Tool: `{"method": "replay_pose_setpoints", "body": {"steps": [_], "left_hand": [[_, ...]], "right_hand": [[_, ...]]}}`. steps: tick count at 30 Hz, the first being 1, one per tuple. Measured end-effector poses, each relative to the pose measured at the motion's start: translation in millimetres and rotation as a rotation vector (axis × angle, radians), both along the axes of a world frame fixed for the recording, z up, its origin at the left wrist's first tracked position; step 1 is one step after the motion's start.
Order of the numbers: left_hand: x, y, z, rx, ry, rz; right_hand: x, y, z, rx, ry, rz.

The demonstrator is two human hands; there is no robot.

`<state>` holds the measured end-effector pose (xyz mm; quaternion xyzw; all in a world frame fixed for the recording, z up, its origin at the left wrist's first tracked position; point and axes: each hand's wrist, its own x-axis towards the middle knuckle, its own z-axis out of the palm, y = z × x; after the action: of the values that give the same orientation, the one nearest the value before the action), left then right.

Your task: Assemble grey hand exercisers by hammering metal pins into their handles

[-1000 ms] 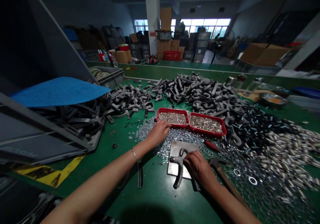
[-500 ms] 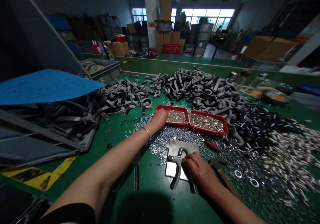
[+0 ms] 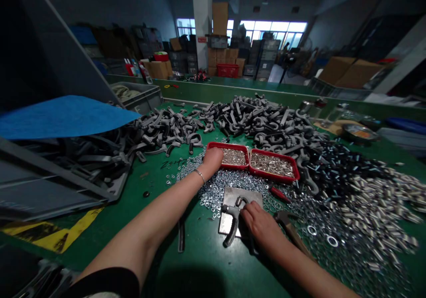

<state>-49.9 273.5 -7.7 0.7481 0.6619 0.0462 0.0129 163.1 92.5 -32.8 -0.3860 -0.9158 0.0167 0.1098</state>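
My left hand point(image 3: 213, 159) dips into the left end of a red tray point(image 3: 246, 159) of small shiny metal parts. Its fingers are bent down and hidden, so what they pinch, if anything, does not show. Lower right, my right hand point(image 3: 257, 221) is closed on a grey plier-shaped metal tool point(image 3: 232, 221) with a curved jaw and a spread handle. The tool rests on a flat steel plate point(image 3: 228, 195). A short metal pin point(image 3: 238, 201) stands by its jaw. Loose washers point(image 3: 216, 196) lie between the tray and the plate.
A second red tray point(image 3: 297, 174) holds longer pins. Grey curved castings point(image 3: 266, 120) are heaped behind. A red-handled tool point(image 3: 278, 194) and a hammer point(image 3: 293, 231) lie right of the plate, near piled metal sleeves point(image 3: 376, 209). A grey crate point(image 3: 60, 191) stands left.
My left hand has sunk slightly deeper into the left tray, its fingers now less visible. My right hand stays at the tool. The whole view has shifted a little.
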Motion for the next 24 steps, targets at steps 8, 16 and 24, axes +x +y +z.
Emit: {"method": "replay_pose_setpoints", "body": {"steps": [8,16,24], "left_hand": [[-4.9,-3.4,-6.6,0.100,-0.168,0.013],[-8.1,-18.5,10.2,0.239,-0.507,-0.144],[-6.9,-114.1,7.4,0.037,-0.858,-0.293]], "right_hand": [[103.7,-45.7,1.0,0.081,0.066,-0.374],[145.4,-66.3,-3.9,-0.044,0.048,-0.528],[78.4,-54.9,40.8,-0.618,0.416,-0.443]]}}
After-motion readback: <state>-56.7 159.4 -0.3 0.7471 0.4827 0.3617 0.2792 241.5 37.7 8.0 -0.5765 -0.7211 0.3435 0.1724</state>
